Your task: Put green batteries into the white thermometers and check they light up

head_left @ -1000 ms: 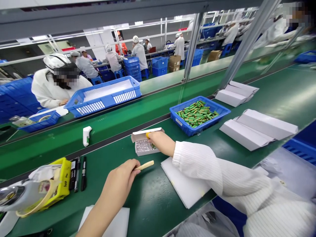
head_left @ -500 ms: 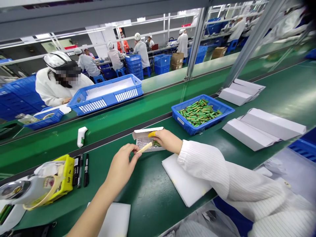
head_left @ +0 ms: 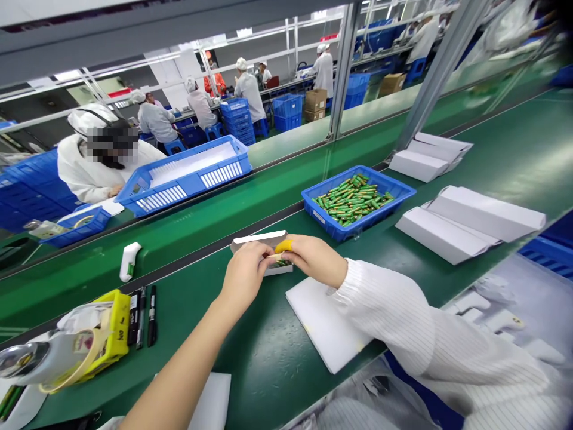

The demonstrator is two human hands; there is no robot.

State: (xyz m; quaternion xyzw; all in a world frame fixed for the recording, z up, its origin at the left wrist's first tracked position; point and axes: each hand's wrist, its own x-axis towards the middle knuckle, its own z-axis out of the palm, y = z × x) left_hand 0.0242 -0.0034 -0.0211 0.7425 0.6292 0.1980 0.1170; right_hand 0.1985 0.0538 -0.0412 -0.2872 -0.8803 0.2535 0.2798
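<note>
My left hand (head_left: 245,276) is closed in a pinch on a slim cream-coloured stick-like piece (head_left: 274,256), which I cannot name more exactly. My right hand (head_left: 319,260), with a yellow cover (head_left: 283,246) on one finger, meets it fingertip to fingertip. Its fingers pinch at the same piece. Both hands are over a small open white box (head_left: 259,237) on the green work surface. A little green shows inside the box, but the hands hide most of its contents. A blue tray (head_left: 313,216) heaped with green battery cells (head_left: 353,200) stands behind my right hand.
White foam sheets (head_left: 329,322) lie beneath my right forearm. Folded white boxes (head_left: 470,224) rest at right. At left are black pens (head_left: 152,316), a yellow basket (head_left: 119,328) and a white device (head_left: 129,261). A co-worker (head_left: 102,155) sits across the line behind a blue crate (head_left: 183,179).
My left hand has moved right and forward with the cream piece to meet my right hand above the box. The right hand's fingers have closed in on that piece. The view has shifted slightly.
</note>
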